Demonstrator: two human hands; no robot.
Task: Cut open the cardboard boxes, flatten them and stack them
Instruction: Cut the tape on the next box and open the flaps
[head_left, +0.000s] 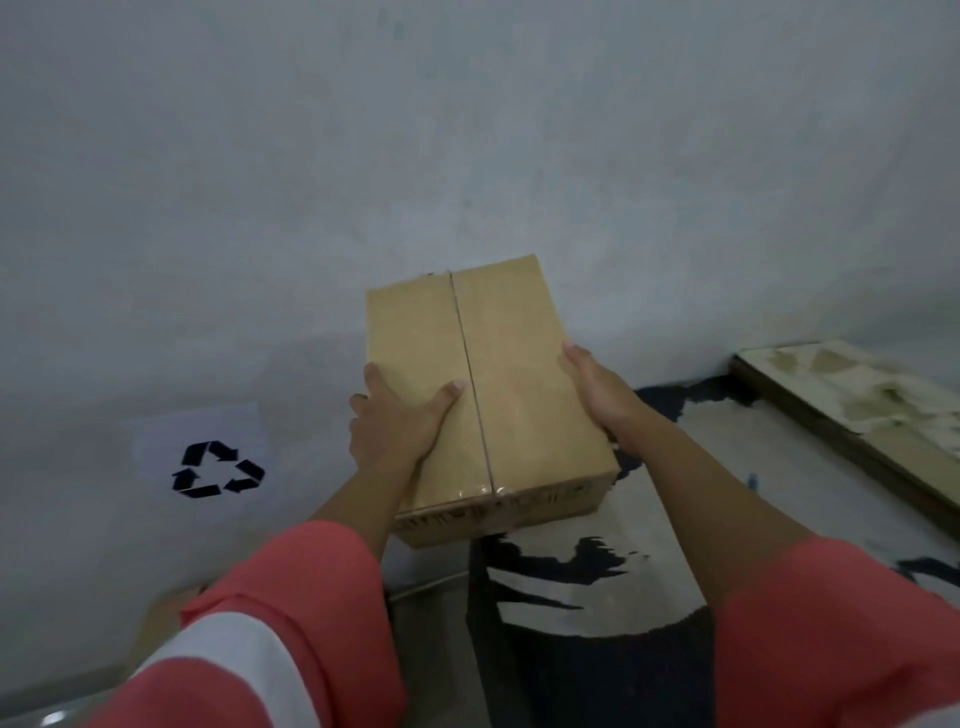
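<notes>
At 3 o'clock, one flattened stack (852, 410) is running off-frame. We are gripping one box (498, 364): left hand (395, 426) wrapping its edge, right hand (597, 395) clasping its side, fingers hidden.

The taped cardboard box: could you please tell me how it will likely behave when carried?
Probably stiff: the cardboard box shows square edges, its seam tape unbroken. Seemingly light, since left hand and right hand hold it aloft by its sides. Flat faces should not roll.

Both hands, left hand (396, 423) and right hand (597, 392), hold a taped cardboard box (488, 384) before a wall (467, 156).
</notes>
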